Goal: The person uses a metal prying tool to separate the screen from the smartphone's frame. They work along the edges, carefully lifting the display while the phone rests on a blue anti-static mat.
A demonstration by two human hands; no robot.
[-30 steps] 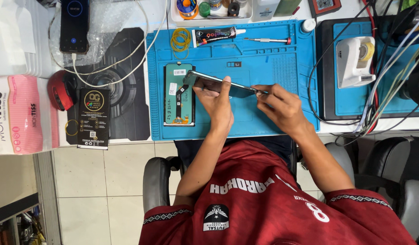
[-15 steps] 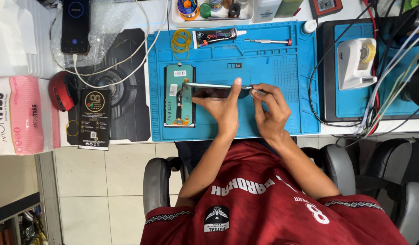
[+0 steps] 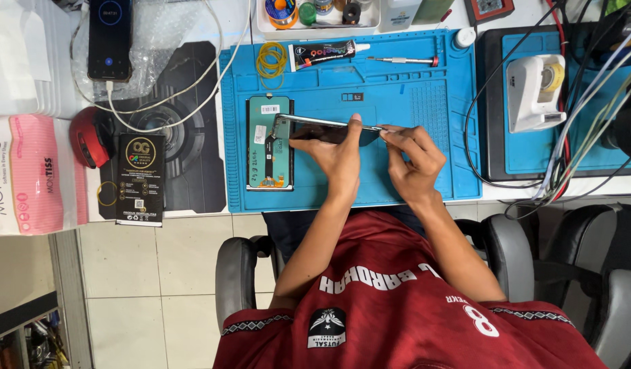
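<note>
Both hands meet over the middle of the blue work mat, near its front edge. Left hand is curled loosely round a dark phone, thumb up against the far long edge and fingers wrapped under the near one, so the handset is lifted off the mat and tipped on edge. Right hand is closed to a pinch at the phone's right end, fingertips pressed together on that corner; whether a thin tool sits between them is too small to tell.

The phone is a slim black slab with a glossy face, held lengthwise left to right, its left end hanging above the top of a detached screen panel that lies flat at the mat's left edge, teal-backed with a flex strip showing.

Half a second ago the phone was seen more edge-on, as a thin line; now more of its dark face shows. The right hand has drawn in closer to the phone's end, and both wrists sit nearer the front edge of the mat.

Largest of the rest, the mat covers the centre of the worktop; a black mouse pad lies to its left with a black box on it. Along the mat's far edge lie a glue tube, a screwdriver and yellow rubber bands.
</note>
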